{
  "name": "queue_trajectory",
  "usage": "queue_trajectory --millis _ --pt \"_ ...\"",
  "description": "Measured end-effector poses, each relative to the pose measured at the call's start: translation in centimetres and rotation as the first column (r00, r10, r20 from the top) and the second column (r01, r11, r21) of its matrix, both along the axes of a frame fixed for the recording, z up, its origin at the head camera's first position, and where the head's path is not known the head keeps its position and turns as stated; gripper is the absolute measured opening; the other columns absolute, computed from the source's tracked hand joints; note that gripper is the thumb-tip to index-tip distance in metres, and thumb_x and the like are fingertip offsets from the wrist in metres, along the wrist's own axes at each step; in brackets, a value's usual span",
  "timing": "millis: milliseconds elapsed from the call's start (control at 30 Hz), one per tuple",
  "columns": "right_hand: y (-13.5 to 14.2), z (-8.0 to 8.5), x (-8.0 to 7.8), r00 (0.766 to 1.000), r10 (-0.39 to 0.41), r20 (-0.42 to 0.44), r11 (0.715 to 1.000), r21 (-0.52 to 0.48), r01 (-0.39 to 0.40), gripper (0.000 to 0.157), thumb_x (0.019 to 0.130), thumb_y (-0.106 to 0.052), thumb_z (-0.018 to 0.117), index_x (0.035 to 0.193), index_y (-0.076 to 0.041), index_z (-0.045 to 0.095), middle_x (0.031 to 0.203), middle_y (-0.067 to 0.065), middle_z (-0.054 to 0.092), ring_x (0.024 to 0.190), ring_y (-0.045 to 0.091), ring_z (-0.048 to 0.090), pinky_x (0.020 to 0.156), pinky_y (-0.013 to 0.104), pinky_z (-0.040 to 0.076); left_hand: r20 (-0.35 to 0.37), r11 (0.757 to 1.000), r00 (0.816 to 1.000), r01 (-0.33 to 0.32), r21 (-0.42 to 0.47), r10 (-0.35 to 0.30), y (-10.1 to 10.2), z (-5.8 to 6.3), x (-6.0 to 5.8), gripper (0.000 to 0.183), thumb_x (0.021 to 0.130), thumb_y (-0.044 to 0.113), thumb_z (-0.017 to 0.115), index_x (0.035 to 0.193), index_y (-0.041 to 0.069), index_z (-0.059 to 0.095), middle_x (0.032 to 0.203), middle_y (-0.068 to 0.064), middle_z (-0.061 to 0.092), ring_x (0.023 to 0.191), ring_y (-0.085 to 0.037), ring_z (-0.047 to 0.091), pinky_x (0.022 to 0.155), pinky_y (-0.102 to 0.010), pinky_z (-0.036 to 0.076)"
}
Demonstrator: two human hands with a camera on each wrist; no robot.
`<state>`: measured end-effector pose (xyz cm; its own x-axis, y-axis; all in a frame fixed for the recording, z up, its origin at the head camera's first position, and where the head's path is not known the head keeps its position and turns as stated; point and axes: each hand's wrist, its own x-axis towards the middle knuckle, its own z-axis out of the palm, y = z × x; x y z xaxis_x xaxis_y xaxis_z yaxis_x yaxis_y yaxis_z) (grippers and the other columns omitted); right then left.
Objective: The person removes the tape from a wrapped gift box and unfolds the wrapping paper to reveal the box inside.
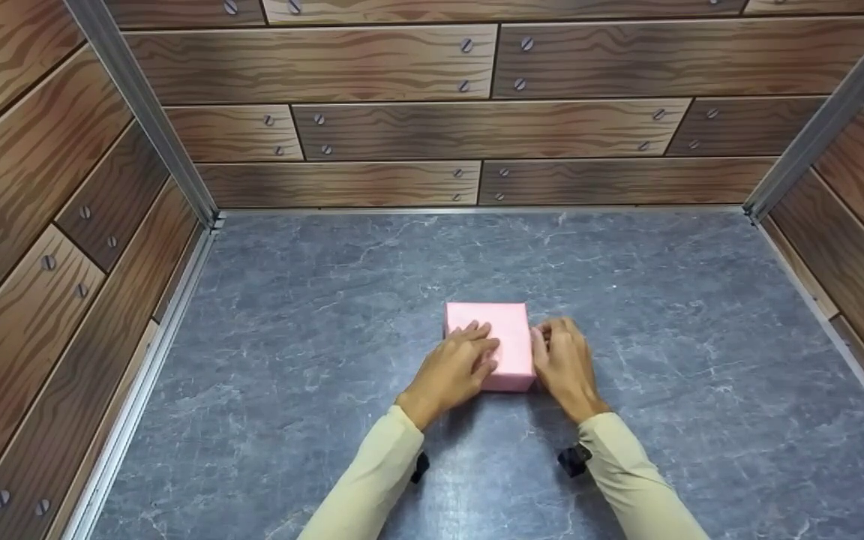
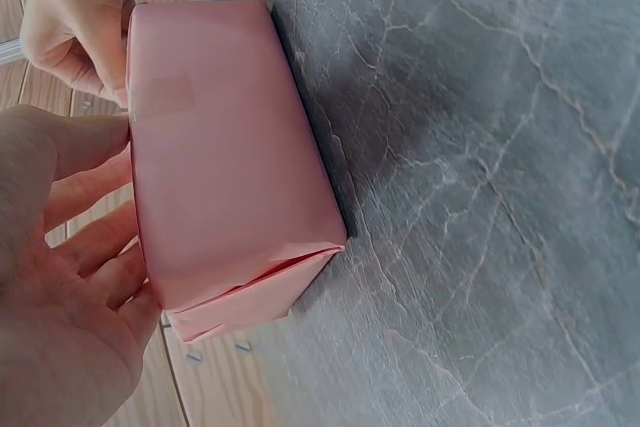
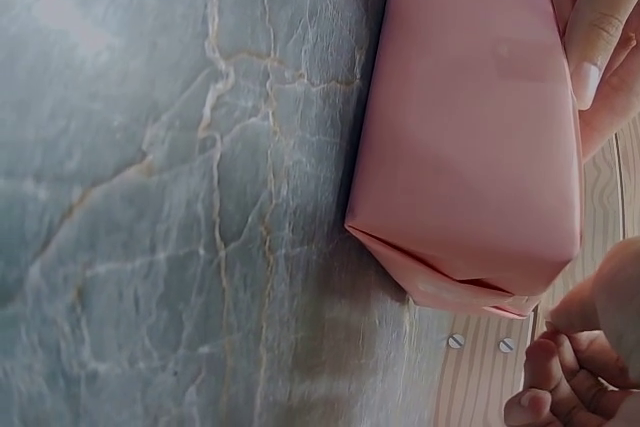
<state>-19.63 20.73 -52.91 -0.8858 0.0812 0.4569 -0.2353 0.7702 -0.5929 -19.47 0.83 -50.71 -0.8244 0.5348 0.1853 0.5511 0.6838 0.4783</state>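
Note:
A box wrapped in pink paper (image 1: 503,337) sits on the grey marbled surface. My left hand (image 1: 456,365) rests on the box's top and left edge, fingers spread and fairly straight. At the right end, my right hand (image 1: 565,360) has its fingers curled, thumb tip close against the box's side. In the right wrist view, the box's folded end (image 3: 440,282) shows creased flaps and a pale strip that looks like tape (image 3: 480,295). Right fingertips (image 3: 560,319) are at that end's corner; whether they pinch the strip I cannot tell.
Wood-patterned panels (image 1: 394,131) stand at the back and both sides, joined by metal rails (image 1: 158,112). Grey marbled surface (image 1: 312,300) extends around the box. A small black device (image 1: 574,459) sits at the right wrist.

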Motion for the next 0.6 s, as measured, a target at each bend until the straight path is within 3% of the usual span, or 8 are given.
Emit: queue_trajectory --millis 600 --pt "0.50 -0.40 -0.14 1.000 -0.018 -0.009 1.000 0.001 0.018 0.007 0.093 0.000 0.067 0.088 0.005 0.065 0.085 0.017 0.061 0.078 0.034 0.063 0.071 0.051 0.054 0.000 1.000 1.000 -0.007 0.011 0.007 -0.04 -0.02 -0.06 0.035 0.099 0.020 0.065 0.130 0.005 0.068 0.147 -0.013 0.054 0.141 -0.027 0.045 0.121 -0.039 0.028"
